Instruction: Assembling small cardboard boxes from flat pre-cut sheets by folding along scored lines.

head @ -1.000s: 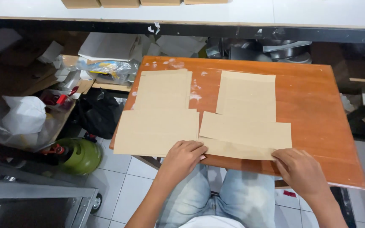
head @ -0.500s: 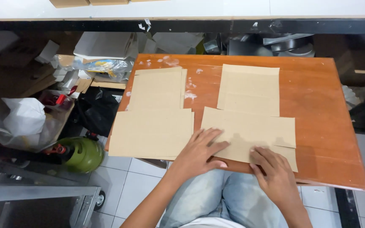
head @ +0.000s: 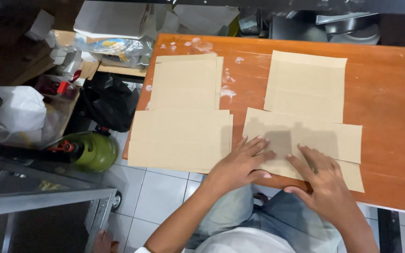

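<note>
Two hands press flat on the near right-hand cardboard sheet, which lies at the front edge of the orange bench: the left hand with fingers spread over its left end, the right hand flat beside it, neither closed around anything. Its far edge overlaps another brown sheet behind. The sheet looks thin, light and fairly stiff, likely to slide on the smooth top and crease if bent; it is probably best lifted by its free near edge or corners. A left-hand stack lies just beside it.
</note>
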